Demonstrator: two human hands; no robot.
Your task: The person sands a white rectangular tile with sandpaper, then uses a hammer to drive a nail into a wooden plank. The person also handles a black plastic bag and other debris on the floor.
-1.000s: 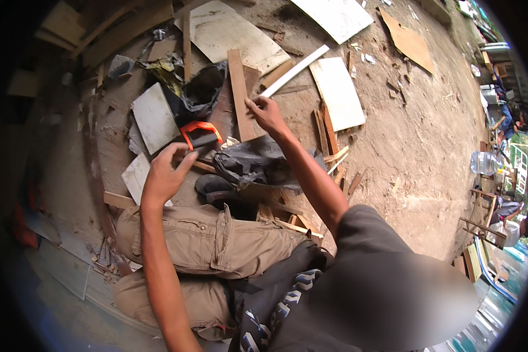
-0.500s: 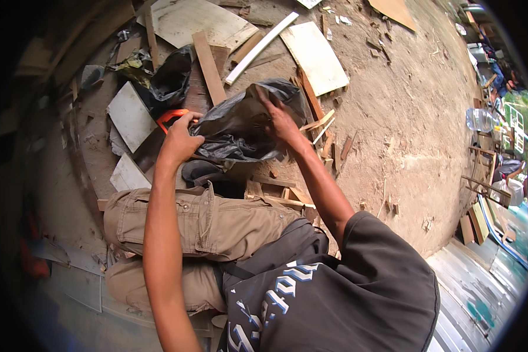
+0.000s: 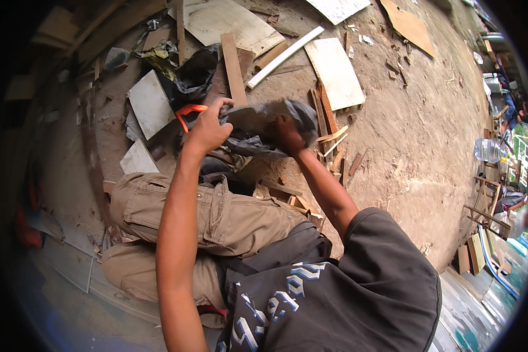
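A thin black plastic bag (image 3: 303, 116) is stretched between my two hands above the ground in front of my knees. My left hand (image 3: 210, 128) is closed on its left edge, thumb and fingers pinching the film. At the bag's right part, my right hand (image 3: 290, 138) is partly covered by the dark film, and its fingers are blurred and hard to make out. Just left of my left hand is an orange open-frame handle (image 3: 184, 115); the rest of that tool is hidden. Another black plastic bag (image 3: 198, 71) lies crumpled beyond it.
Wooden strips (image 3: 233, 67), a white strip (image 3: 284, 57) and pale boards (image 3: 337, 73) lie beyond the bag. Wood offcuts (image 3: 293, 193) are near my knees. Corrugated metal sheets (image 3: 472, 305) lie at the lower right; a clear plastic bottle (image 3: 487, 150) stands far right.
The bag is flatter and higher between my hands. My right hand has sunk into or behind the film; its fingers showed on the bag before. The whole view has shifted slightly.
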